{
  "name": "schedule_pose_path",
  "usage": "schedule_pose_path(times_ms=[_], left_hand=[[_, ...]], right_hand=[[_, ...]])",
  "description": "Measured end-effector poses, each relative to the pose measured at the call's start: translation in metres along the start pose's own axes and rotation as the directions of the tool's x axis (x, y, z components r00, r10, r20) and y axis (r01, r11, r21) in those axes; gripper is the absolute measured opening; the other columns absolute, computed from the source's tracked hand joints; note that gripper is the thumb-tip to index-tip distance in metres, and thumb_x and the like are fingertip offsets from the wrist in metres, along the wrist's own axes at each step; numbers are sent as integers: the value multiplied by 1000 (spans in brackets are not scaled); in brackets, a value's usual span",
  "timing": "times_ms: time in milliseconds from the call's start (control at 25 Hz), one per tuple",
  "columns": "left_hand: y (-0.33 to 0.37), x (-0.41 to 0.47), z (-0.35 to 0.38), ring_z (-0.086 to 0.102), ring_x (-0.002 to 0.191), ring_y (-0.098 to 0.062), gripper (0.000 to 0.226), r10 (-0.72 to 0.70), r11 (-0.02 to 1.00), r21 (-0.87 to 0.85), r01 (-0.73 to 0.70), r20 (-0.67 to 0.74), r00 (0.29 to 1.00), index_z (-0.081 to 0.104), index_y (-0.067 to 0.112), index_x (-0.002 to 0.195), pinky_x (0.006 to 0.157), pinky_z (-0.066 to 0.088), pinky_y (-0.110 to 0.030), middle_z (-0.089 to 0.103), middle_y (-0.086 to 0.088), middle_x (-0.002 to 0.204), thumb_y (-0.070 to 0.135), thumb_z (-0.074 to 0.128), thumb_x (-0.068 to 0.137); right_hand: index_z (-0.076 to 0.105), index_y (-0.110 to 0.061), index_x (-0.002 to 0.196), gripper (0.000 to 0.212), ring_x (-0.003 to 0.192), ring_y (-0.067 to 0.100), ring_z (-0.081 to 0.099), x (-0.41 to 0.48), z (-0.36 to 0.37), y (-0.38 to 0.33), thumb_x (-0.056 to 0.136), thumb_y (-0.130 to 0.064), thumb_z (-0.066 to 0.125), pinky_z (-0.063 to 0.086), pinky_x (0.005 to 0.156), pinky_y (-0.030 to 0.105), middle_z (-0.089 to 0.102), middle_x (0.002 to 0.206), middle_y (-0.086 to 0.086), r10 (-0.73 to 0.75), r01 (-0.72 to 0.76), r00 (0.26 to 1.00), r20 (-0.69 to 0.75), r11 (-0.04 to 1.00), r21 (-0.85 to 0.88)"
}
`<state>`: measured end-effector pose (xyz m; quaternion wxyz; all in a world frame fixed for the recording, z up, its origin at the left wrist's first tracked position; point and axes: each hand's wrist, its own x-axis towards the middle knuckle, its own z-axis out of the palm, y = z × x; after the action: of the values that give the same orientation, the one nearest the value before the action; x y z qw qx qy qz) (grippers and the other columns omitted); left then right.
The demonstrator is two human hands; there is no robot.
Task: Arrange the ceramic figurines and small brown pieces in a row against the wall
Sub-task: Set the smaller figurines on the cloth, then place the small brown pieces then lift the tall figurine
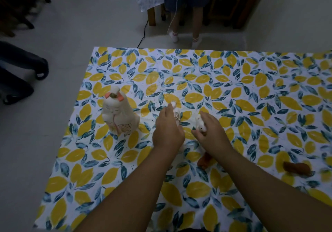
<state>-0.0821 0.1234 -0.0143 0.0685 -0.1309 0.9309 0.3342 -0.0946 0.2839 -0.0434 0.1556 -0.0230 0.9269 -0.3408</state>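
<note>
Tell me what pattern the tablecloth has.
Yellow and dark teal leaves on a white ground, covering the tablecloth; the head view shows it plainly.

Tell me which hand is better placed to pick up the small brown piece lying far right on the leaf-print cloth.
Probably the right hand: the small brown piece lies on its side. But it already holds a small white figurine, which it must set down first.

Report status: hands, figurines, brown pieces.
Left hand and right hand each closed on a small white figurine. Tall cat figurine upright, left. Two brown pieces loose by right forearm.
</note>
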Motion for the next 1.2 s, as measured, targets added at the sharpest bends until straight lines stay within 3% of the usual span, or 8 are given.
schedule_pose_path(times_ms=[200,360,520,680,840,960,1080,1200], left_hand=[[11,-25,-1,28,149,-25,63,177,975,160,-155,-131,976,41,16,150,122,15,-55,44,-4,155,35,58,92],[31,-68,28,44,140,-28,46,385,922,112,-371,-140,912,58,13,135,120,26,-50,62,-6,137,26,63,91],[50,-97,68,51,131,-29,48,319,943,109,-315,-22,947,55,11,139,105,46,-49,61,-9,137,28,63,95],[58,-104,101,42,138,-31,55,122,982,127,-142,155,980,40,9,151,109,42,-46,49,-13,149,28,55,101],[64,-102,121,44,134,-33,56,71,978,179,-102,173,982,42,4,148,106,39,-41,49,-17,146,10,63,97],[78,-103,135,55,111,-33,25,98,973,186,-133,185,978,65,2,119,89,45,-41,60,-16,122,9,67,95],[96,-108,147,56,94,-29,14,139,984,89,-156,173,975,69,6,100,77,44,-39,62,-12,103,17,73,92],[110,-110,157,62,99,-29,22,129,990,-79,-118,144,981,65,15,109,81,53,-47,67,-10,110,17,75,89]], right_hand=[[47,-27,146,56,134,18,48,-40,-24,16,98,-55,50,45,105,42,54,146,-4,-75,56,980,-183,993,-106],[53,-27,142,51,132,22,52,-70,-45,54,99,-54,48,42,105,48,59,141,-2,-107,57,980,-167,960,-276],[57,-23,141,50,133,25,52,-93,-70,104,99,-50,51,40,108,48,60,142,2,-85,24,987,-135,917,-398],[61,-19,138,42,130,26,55,-109,-105,160,102,-39,51,43,107,46,62,140,5,-16,-59,988,-153,882,-468],[57,-17,138,43,129,35,50,-123,-138,209,102,-39,50,44,105,54,58,140,11,269,-342,910,-315,917,-205],[52,-19,141,58,130,37,44,-128,-140,223,97,-57,51,43,105,53,51,141,14,431,-472,865,-259,872,-127],[58,-18,130,53,122,38,47,-128,-136,226,93,-56,61,46,99,52,54,131,16,442,-459,864,-242,888,-19],[57,-22,130,43,117,34,53,-123,-132,222,93,-41,69,50,95,50,54,130,11,352,-321,919,-175,929,185]])
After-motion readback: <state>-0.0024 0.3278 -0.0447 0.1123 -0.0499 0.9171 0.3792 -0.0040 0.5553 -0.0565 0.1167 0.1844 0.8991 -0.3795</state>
